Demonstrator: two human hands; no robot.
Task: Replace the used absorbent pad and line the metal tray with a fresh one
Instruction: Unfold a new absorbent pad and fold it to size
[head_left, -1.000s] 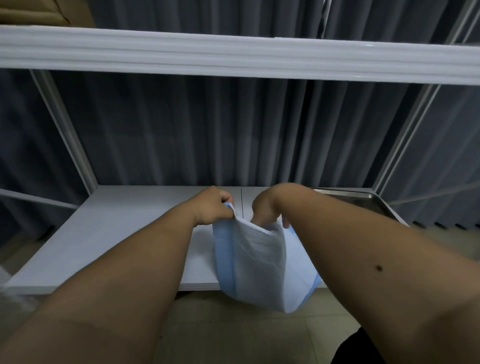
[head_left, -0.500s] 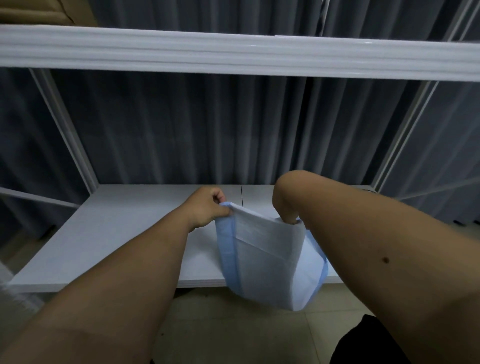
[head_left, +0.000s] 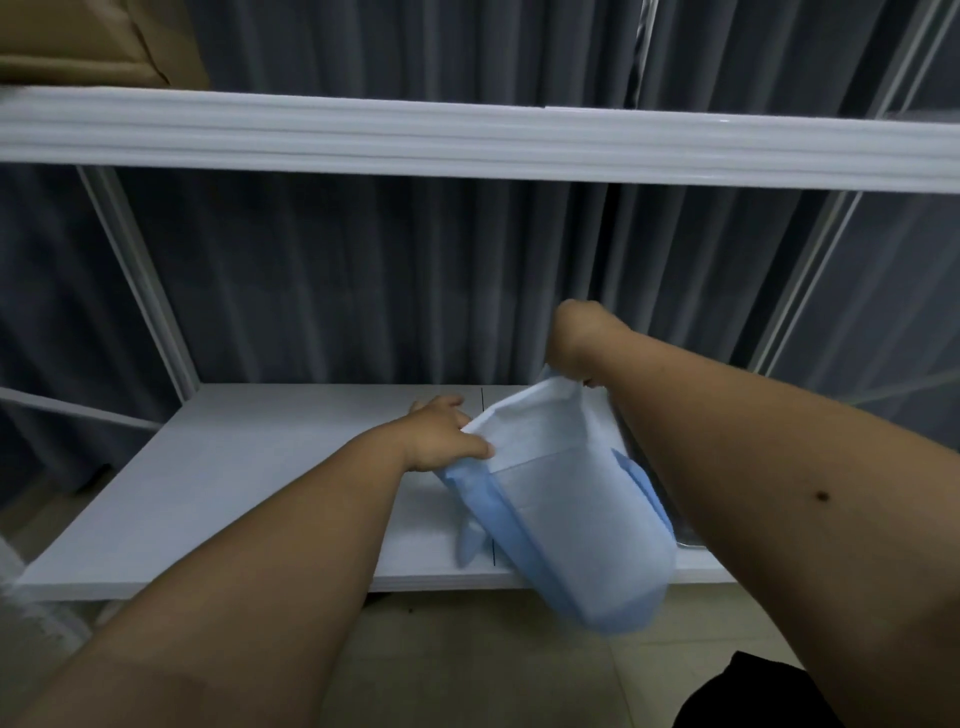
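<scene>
Blue-backed and white-faced, the absorbent pad (head_left: 561, 499) is hanging half-folded between both hands over the bench's (head_left: 249, 478) front edge, limp and plainly light. The left hand (head_left: 441, 441) is pinching one top corner, the right hand (head_left: 576, 338) lifting the other; corners and edges look like the safest holds, since it is sagging anywhere else.

Two bare hands, left (head_left: 441, 441) and right (head_left: 579, 338), are showing, along with one folded blue-and-white absorbent pad (head_left: 566, 499), two white shelf boards, lower (head_left: 234, 493) and upper (head_left: 467, 137), and one brown cardboard box (head_left: 88, 41).
</scene>
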